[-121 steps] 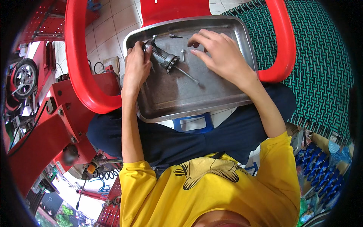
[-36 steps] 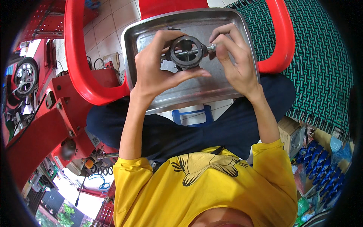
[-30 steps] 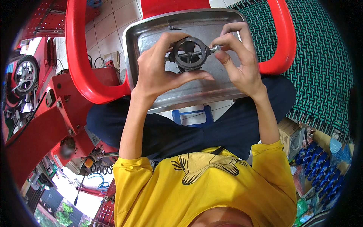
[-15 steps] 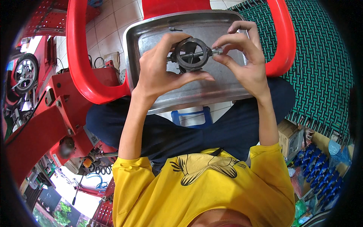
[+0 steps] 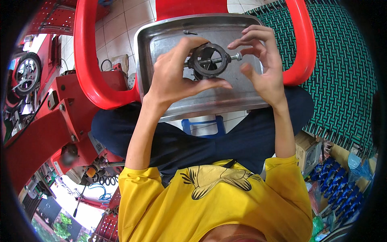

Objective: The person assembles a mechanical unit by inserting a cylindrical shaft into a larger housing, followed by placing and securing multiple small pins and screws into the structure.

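Note:
My left hand [image 5: 171, 78] is wrapped around a dark round metal ring-shaped part [image 5: 221, 69], with the thumb along its near side. A long threaded bolt [image 5: 233, 57] runs across the ring's opening and sticks out on the right. Just right of the bolt's head, my right hand [image 5: 267, 70] is open, its fingers apart and curved, touching nothing. Both hands are above a shallow metal tray [image 5: 238, 94]. A small bolt [image 5: 189, 32] lies near the tray's far side. My left palm hides part of the ring.
The tray rests on a red plastic chair [image 5: 82, 52], whose armrests rise on both sides. To the right lies a green and black woven surface [image 5: 338, 72]. Red metal equipment [image 5: 60, 117] stands at the left, and a blue plastic stool [image 5: 203, 127] shows below the tray.
My right hand has let go of the bolt's end, and its fingers have spread. My left hand has shifted slightly to the right with the ring part.

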The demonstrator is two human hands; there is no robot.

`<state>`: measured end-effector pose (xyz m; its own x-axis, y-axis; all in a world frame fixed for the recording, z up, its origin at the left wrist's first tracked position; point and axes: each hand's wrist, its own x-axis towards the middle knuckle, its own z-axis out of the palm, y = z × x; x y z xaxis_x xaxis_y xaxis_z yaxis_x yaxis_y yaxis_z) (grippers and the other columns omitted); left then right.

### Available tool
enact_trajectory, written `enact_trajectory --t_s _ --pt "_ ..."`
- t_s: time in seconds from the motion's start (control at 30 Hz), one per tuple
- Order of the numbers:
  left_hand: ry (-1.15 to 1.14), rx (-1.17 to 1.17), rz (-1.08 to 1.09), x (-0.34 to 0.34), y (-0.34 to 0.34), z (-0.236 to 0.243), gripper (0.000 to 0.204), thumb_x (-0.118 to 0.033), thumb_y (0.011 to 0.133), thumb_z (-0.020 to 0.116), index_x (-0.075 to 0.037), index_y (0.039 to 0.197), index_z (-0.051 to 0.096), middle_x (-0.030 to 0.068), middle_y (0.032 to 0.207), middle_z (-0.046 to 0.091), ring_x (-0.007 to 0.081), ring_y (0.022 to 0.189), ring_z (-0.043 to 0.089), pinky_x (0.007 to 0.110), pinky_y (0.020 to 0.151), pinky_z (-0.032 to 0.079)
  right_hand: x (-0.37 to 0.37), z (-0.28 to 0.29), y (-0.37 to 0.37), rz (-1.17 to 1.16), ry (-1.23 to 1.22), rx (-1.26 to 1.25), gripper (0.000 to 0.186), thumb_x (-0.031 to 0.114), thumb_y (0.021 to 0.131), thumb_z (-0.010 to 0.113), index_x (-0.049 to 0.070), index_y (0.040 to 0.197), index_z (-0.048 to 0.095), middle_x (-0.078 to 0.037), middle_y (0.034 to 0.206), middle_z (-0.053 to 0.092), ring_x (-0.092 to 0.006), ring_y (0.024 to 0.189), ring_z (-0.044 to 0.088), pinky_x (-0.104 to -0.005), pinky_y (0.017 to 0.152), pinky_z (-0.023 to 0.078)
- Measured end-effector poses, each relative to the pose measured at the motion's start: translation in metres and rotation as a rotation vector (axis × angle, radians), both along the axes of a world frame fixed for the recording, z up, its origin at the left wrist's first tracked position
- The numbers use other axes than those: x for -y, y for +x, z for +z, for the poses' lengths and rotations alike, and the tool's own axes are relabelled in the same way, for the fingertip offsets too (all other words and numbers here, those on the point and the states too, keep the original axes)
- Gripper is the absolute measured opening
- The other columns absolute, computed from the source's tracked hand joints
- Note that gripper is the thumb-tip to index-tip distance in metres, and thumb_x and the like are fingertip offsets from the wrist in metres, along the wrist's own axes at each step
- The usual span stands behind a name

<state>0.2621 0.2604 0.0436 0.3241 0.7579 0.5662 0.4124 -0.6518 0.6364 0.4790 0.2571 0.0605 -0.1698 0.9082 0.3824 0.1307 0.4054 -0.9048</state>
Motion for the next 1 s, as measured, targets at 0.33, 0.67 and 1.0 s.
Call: enact_trajectory --t_s 0.33,0.67,1.0 --pt "-0.025 -0.009 0.01 0.0 0.0 0.001 0.079 -0.041 0.056 0.099 -0.001 0.114 0.063 0.0102 0.1 0.072 0.021 0.09 0.074 0.032 0.08 0.061 0.001 0.002 -0.003 -0.019 -0.023 0.013 0.022 0.021 0.088 0.077 0.003 0.09 0.065 -0.008 0.109 0.055 -0.018 0.096 0.062 -0.0309 0.081 0.055" --pt "-0.017 -0.044 -0.016 0.001 0.002 0.0 0.081 -0.041 0.054 0.099 0.0 0.115 0.064 0.0106 0.102 0.072 0.0196 0.092 0.074 0.031 0.083 0.061 -0.003 -0.016 0.011 0.02 -0.02 0.058 0.069 0.053 0.108 0.034 -0.001 0.07 0.054 -0.009 0.084 0.055 -0.0158 0.078 0.057 -0.0289 0.066 0.042" --pt "0.025 -0.073 0.025 0.0 0.0 0.003 0.078 -0.039 0.057 0.099 -0.001 0.115 0.064 0.0102 0.098 0.072 0.0183 0.089 0.074 0.031 0.08 0.061 0.003 -0.005 0.001 -0.059 -0.031 0.205 0.039 0.025 0.103 0.058 -0.004 0.076 0.063 -0.008 0.084 0.058 -0.0133 0.068 0.056 -0.0285 0.059 0.042"
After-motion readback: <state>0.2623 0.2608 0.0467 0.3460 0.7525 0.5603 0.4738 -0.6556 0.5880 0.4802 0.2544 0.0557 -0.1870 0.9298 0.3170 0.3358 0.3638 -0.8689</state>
